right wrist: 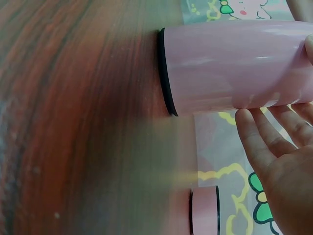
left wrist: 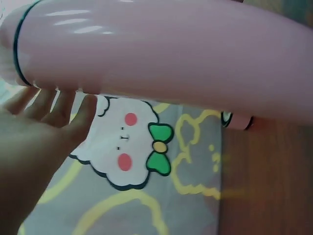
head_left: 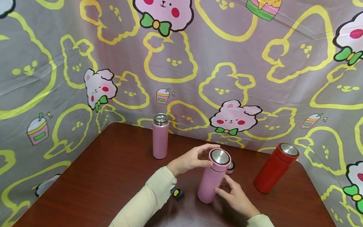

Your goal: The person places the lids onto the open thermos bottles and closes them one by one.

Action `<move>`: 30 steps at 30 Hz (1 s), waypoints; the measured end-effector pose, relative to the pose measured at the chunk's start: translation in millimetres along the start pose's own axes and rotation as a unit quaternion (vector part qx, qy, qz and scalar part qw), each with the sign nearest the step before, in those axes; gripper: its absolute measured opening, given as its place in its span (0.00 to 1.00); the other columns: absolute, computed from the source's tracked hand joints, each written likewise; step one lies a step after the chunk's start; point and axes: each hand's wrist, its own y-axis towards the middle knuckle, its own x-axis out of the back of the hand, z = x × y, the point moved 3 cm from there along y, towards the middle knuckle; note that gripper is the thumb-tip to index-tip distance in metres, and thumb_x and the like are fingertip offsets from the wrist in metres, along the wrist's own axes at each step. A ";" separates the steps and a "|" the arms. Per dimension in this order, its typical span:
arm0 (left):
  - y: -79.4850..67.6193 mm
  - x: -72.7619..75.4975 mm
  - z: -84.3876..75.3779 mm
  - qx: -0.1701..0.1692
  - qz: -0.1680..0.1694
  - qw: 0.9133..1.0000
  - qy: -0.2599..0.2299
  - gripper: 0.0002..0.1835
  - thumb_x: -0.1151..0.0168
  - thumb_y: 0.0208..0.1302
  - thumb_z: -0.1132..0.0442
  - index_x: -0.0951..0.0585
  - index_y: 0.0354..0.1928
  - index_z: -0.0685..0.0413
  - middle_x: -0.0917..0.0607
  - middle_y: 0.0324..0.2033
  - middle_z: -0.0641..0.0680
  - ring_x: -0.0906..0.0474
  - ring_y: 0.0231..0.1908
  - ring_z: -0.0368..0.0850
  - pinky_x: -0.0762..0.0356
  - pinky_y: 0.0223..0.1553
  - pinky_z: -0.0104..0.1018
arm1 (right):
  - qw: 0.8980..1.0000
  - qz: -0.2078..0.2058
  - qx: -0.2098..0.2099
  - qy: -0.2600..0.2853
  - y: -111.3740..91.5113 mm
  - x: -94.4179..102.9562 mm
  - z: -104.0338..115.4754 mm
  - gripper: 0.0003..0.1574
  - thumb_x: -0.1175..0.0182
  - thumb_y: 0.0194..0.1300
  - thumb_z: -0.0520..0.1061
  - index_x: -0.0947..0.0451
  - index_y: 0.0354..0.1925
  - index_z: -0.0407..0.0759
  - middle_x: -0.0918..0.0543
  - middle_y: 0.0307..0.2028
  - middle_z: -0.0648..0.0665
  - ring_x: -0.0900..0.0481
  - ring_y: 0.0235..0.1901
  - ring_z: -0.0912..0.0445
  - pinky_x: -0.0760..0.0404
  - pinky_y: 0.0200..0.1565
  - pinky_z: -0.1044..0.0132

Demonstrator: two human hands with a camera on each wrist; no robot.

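Note:
A pink thermos bottle with a steel-topped cap stands upright between both hands. My left hand holds it at the cap, thumb in front and fingers behind; in the left wrist view these fingertips meet the bottle's side by the dark seam. Lower down, my right hand grips the right side of the body with thumb and fingertips. The right wrist view has the bottle's black base ring close over the table. Partly hidden behind the bottle is a loose pink cap.
An uncapped pink thermos bottle with a bare steel neck stands at the back left. On the right, a capped red thermos bottle stands upright. The brown wooden table meets a patterned cloth at its back and sides.

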 end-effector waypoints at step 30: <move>1.5 -12.8 -4.7 0.013 -0.130 0.985 0.109 0.36 0.26 0.49 0.67 0.30 0.61 0.57 0.21 0.49 0.50 0.24 0.46 0.38 0.25 0.47 0.32 | 1.000 0.006 -0.008 -0.012 0.1 0.3 3.5 0.33 0.37 0.62 0.40 0.36 0.64 0.38 0.21 0.50 0.41 0.23 0.49 0.58 0.23 0.50 0.59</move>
